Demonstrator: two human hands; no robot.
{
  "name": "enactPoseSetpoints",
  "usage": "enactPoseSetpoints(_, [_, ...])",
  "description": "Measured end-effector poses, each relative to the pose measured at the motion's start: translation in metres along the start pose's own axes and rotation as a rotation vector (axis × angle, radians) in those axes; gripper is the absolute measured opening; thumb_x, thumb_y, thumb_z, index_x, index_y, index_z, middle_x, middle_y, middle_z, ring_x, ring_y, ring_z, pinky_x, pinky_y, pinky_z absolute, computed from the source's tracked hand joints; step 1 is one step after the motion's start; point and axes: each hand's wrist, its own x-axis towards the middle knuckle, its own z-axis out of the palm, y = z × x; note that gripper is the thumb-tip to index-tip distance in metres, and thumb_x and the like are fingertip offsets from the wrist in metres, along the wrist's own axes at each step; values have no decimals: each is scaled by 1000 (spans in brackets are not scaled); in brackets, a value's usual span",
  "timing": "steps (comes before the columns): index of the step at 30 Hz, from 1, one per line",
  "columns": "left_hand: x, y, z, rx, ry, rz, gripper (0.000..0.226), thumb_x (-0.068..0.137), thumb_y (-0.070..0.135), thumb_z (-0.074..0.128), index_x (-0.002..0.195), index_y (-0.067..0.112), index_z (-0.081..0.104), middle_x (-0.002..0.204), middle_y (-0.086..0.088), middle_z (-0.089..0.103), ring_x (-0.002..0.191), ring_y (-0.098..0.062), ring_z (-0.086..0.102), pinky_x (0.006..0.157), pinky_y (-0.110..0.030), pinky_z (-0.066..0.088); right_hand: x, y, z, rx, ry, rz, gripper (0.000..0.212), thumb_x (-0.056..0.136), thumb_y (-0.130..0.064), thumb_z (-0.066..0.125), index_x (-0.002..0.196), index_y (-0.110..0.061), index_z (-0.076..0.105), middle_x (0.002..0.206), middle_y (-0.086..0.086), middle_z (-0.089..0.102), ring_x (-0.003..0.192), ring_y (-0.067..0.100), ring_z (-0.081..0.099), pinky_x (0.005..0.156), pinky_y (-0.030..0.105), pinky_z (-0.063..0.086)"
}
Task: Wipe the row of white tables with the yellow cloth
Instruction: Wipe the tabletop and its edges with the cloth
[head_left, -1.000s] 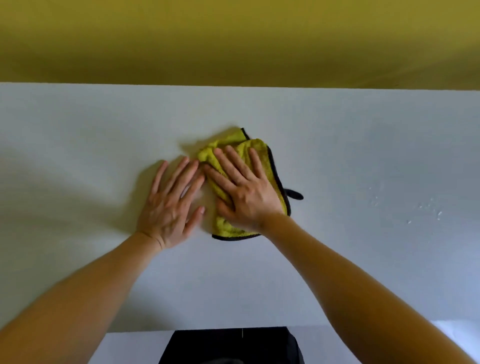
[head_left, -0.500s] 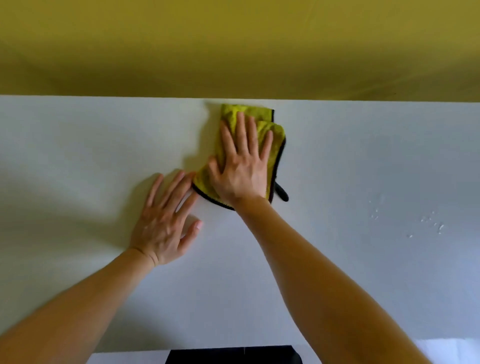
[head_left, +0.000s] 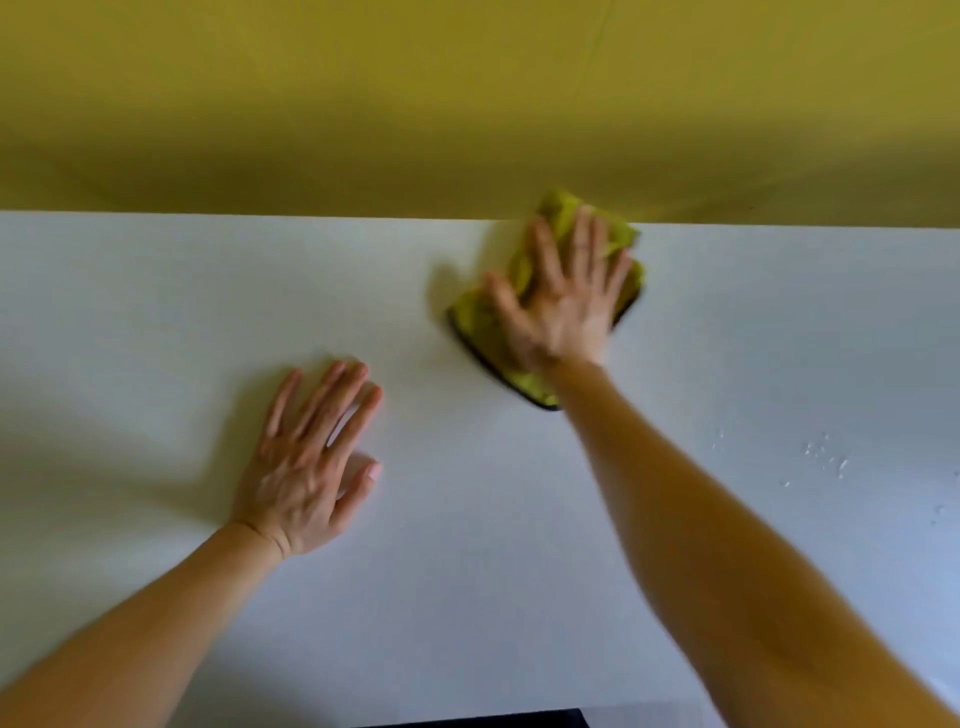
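Note:
The yellow cloth (head_left: 475, 322) with a dark hem lies bunched at the far edge of the white table (head_left: 519, 571), its top corner up against the yellow wall. My right hand (head_left: 563, 299) presses flat on the cloth with fingers spread; it is blurred by motion. My left hand (head_left: 311, 462) rests flat on the bare tabletop, fingers straight, well to the left of the cloth and nearer to me.
A yellow wall (head_left: 467, 104) rises straight behind the table's far edge. Small water droplets (head_left: 826, 460) dot the tabletop at the right. A dark object (head_left: 493, 719) shows at the bottom edge below the table's near side.
My right hand has pushed the cloth away from me and to the right, up to the table's far edge. My left hand has stayed flat in place.

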Motion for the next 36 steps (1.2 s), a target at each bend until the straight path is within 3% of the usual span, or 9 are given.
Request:
enactPoseSetpoints(4, [1,-1,-1,30,-23,-4,76,103,47,47,166,6,40,176,-17,32,165,-37,27,127,-73,23,-29,-99,23,-3,-120,-412,83,100,-78,35,170,-34,34,182,11,8,169,34,0,131,66,0])
enactPoseSetpoints(7, [3,1,-3,31,-38,-3,77,103,47,46,168,7,37,179,-15,25,167,-36,23,128,-71,22,-15,-46,17,22,-89,-509,74,100,-63,43,168,-33,39,182,8,17,169,31,9,133,63,7])
enactPoseSetpoints(9, [4,2,-3,23,-12,2,76,103,46,45,167,6,37,180,-15,23,167,-36,23,127,-72,23,-4,28,4,22,-45,-414,73,99,-56,50,166,-31,42,180,8,22,168,31,15,134,61,9])
enactPoseSetpoints(13, [4,2,-5,39,2,10,75,103,45,44,166,4,40,179,-16,24,166,-38,25,126,-73,25,0,171,-34,-7,29,48,76,94,-52,47,168,-34,37,180,7,22,168,28,16,133,64,9])
enactPoseSetpoints(16, [5,6,-4,74,3,-10,75,99,41,49,162,1,46,177,-17,29,165,-38,27,126,-72,25,-5,166,-34,-8,12,255,81,91,-55,37,170,-35,33,182,10,15,169,30,9,132,67,4])
enactPoseSetpoints(22, [29,99,2,90,148,-308,61,94,32,63,146,0,59,162,-20,51,155,-39,45,126,-68,27,-29,17,-3,-21,-100,-379,68,107,-62,31,169,-34,36,182,10,13,169,33,5,131,66,2])
enactPoseSetpoints(26, [51,185,29,29,117,-373,62,104,39,54,158,10,51,170,-17,41,159,-38,39,130,-65,24,-17,50,-10,11,-134,-539,70,103,-56,37,170,-35,35,181,6,18,169,30,10,133,61,3])
enactPoseSetpoints(33, [49,197,41,49,134,-426,63,100,39,53,159,15,53,178,-14,28,165,-37,27,131,-65,21,5,311,-64,25,31,74,73,92,-48,46,164,-34,44,178,5,28,167,26,20,134,62,9])
enactPoseSetpoints(36, [49,197,44,68,139,-422,62,102,39,52,158,13,54,177,-15,30,165,-38,27,130,-66,22,-8,303,-66,43,45,368,80,91,-49,38,169,-32,36,182,6,16,169,27,9,133,65,3])
